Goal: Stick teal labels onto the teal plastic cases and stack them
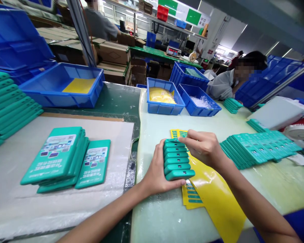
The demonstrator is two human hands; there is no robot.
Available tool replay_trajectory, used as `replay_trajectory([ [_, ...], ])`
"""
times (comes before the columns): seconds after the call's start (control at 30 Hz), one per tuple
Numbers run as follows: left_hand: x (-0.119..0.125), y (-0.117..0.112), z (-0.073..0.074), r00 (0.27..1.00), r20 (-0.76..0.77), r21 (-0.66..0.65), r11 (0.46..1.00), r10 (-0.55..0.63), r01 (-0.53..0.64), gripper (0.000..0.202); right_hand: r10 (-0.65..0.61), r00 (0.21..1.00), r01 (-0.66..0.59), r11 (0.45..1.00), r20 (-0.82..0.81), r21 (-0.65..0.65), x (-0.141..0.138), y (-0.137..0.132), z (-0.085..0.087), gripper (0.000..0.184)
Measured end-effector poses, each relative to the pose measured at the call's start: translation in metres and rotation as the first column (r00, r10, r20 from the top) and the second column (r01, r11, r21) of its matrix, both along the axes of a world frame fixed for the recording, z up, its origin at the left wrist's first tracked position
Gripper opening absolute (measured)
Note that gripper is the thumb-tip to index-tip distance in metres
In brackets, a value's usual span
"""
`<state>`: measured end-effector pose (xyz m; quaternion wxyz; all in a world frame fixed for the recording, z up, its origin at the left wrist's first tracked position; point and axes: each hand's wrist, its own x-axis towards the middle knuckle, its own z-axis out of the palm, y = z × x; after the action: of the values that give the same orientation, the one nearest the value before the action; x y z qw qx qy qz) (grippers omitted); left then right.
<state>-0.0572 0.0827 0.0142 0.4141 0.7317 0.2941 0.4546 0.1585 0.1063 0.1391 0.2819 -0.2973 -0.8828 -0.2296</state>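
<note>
My left hand (155,173) is wrapped around a stack of several flat teal plastic cases (177,160), thumb below and fingers along the left side. Their narrow ends, each with a small dark slot, face me. At the stack's upper end my right hand (204,146) is closed in a pinch, fingertips against the top case. Whatever lies between those fingertips is too small to make out. Under the hands are yellow sticker sheets (194,199) bearing rows of teal strips. A plain yellow sheet (218,199) overlaps them and runs toward the table's front edge.
Piled teal cases with printed labels (58,155) lie on cardboard (119,135) at left. More cases (258,146) stand in a row at right. Blue bins (166,107) line the back, one holding yellow material (162,95). A co-worker (221,84) sits at far right.
</note>
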Motion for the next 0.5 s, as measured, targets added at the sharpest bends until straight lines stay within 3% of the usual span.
replay_trajectory([
  [0.17, 0.0016, 0.0005, 0.0014, 1.000, 0.009, 0.022, 1.000, 0.003, -0.004, 0.134, -0.016, 0.999, 0.017, 1.000, 0.029, -0.018, 0.0044, 0.0024, -0.0012, 0.033],
  [0.5, 0.0002, 0.0004, 0.0017, 1.000, -0.005, 0.005, 1.000, -0.005, 0.005, 0.136, -0.008, 0.998, 0.000, 0.993, -0.065, -0.115, 0.0064, 0.0096, -0.0029, 0.030],
])
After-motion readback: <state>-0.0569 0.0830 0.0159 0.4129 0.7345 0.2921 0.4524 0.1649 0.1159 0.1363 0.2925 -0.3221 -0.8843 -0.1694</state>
